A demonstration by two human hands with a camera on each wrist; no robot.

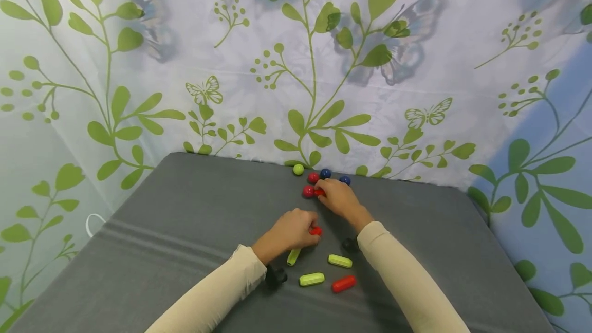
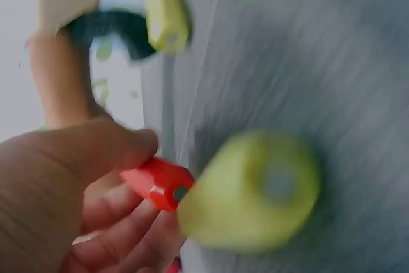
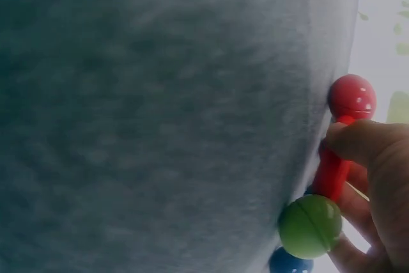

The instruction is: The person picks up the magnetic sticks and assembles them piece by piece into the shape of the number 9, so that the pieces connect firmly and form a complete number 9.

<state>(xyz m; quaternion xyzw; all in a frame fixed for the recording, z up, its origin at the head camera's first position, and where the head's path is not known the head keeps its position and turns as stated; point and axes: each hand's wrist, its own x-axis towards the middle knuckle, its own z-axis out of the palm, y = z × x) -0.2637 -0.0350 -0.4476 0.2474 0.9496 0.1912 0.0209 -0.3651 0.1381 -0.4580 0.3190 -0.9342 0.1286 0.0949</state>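
In the head view my left hand is low over the middle of the grey surface. Its thumb and fingers pinch a short red faceted stick, whose end shows a small grey disc. Farther back, my right hand pinches another red stick between thumb and fingers. A red ball sits at one end of that stick, and a green ball is at its other end. A blue ball lies beyond the green one. Beneath the left hand is a yellow-green stick, partly hidden.
Nearer the person lie two yellow-green sticks and a red stick. Along the back edge are a lime ball, another red ball and blue balls. A patterned curtain hangs behind the grey surface.
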